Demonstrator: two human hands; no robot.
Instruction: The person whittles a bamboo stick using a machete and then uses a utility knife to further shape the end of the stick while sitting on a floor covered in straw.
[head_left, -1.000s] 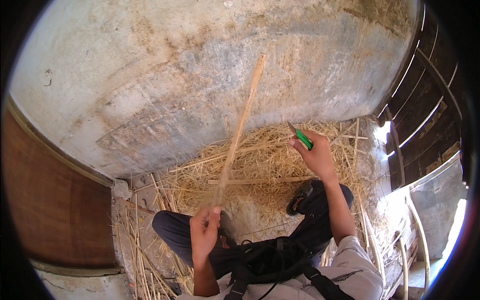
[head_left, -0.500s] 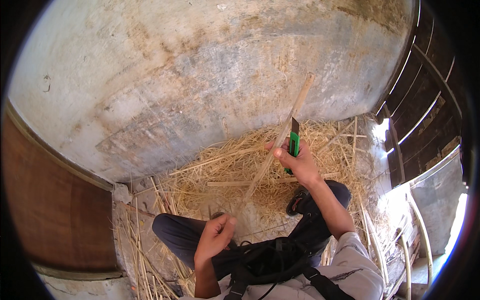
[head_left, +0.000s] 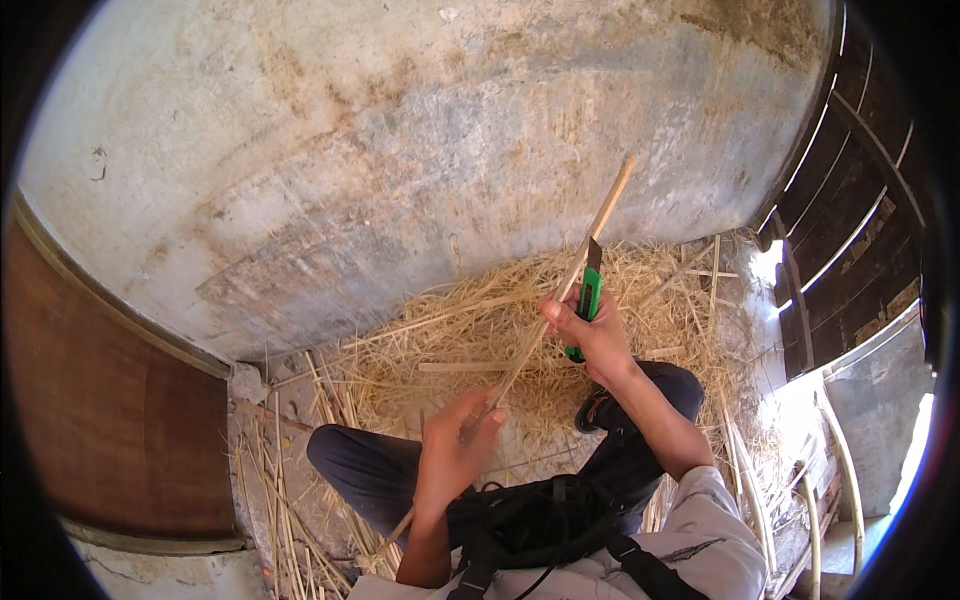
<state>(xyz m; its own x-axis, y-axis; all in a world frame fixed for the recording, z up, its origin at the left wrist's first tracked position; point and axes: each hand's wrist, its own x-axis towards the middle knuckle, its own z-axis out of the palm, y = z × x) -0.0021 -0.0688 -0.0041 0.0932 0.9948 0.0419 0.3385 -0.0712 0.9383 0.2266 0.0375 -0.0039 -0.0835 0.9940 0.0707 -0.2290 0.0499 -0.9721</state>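
Note:
My right hand (head_left: 597, 335) is closed round a green utility knife (head_left: 590, 290), its dark blade pointing up and away. Between the thumb and fingers of that same hand runs a long, thin bamboo strip (head_left: 608, 205), slanting from upper right to lower left. The blade lies beside the strip, close against it. Lower down, my left hand (head_left: 458, 435) has its thumb and fingers closed about the near part of the strip; it is slightly blurred. My left hand covers the strip there, so its near end is hard to make out.
Pale shavings (head_left: 440, 320) cover the floor before my crossed legs, with a loose flat strip (head_left: 465, 367) on them. A stained wall (head_left: 400, 180) rises ahead. Long thin strips (head_left: 285, 500) lie at left by a brown panel (head_left: 130, 400); poles (head_left: 845, 450) lean at right.
My left hand has moved up and right from above my knee and closed on the near part of the strip. My right hand keeps the knife and strip, shifted only slightly.

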